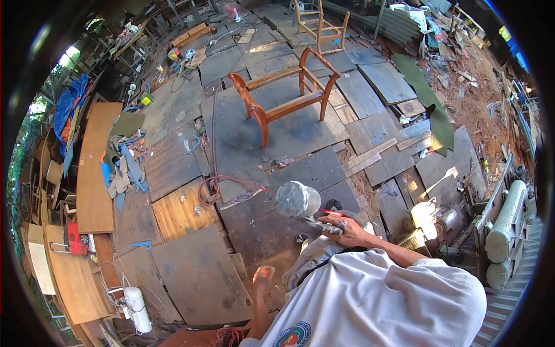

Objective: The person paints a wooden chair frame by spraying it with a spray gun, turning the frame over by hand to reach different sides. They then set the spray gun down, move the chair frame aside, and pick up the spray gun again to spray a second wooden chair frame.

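My right hand (343, 230) is wrapped around the handle of a spray gun (296, 199), held out in front of my body. Its large grey, paint-stained cup points away from me, and a red hose runs near it. Lower and to the left, my left hand (263, 279) hangs beside my leg with its fingers curled in, nothing visible in them. Ahead stands a reddish-brown wooden furniture frame (295, 106) with curved legs and an open seat, out of reach of both hands.
A thin red hose (214, 133) snakes across the uneven board floor and loops near the middle. Behind is a lighter wooden chair frame (319, 29). Cloth scraps (122, 168) and a long plank (98, 168) lie left. White cylinders (506, 220) stand right.
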`<move>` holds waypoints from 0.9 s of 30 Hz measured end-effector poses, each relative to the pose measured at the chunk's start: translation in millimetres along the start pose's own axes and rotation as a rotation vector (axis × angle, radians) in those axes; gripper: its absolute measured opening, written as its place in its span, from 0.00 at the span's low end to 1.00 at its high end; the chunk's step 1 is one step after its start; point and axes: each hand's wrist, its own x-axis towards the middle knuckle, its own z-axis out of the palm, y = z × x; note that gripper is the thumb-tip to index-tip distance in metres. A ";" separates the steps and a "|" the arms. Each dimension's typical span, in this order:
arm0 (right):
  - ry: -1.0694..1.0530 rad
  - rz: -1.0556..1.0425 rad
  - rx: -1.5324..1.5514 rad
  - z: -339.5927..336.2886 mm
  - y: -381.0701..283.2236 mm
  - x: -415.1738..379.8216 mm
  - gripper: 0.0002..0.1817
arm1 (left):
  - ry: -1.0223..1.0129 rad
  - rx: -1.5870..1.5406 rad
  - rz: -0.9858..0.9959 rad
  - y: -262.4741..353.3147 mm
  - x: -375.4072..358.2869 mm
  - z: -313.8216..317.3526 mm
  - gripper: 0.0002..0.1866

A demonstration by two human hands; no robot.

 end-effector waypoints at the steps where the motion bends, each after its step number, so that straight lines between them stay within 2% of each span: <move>1: -0.014 -0.003 -0.011 -1.1 -1.6 0.2 0.24 | -0.052 -0.183 -0.035 -12.4 1.7 16.2 0.25; 2: -0.002 -0.023 -0.024 1.5 1.5 0.0 0.23 | -0.105 -0.365 -0.070 -27.2 2.9 32.5 0.25; 5: 0.037 -0.084 -0.063 13.8 14.6 3.4 0.23 | -0.121 -0.424 0.004 -87.1 3.4 80.7 0.27; 8: 0.048 -0.052 -0.096 12.9 7.0 3.5 0.23 | -0.113 -0.509 -0.082 -96.5 -0.5 90.2 0.28; 17: 0.068 -0.002 -0.101 14.9 16.8 5.1 0.25 | -0.048 -0.581 -0.239 -100.2 -6.9 73.3 0.30; 23: -0.032 0.089 -0.061 12.4 13.0 7.6 0.26 | -0.025 -0.604 -0.274 -91.1 -3.7 63.2 0.31; 27: 0.044 0.080 -0.023 17.4 15.7 2.7 0.27 | -0.013 -0.629 -0.278 -88.8 5.9 69.1 0.32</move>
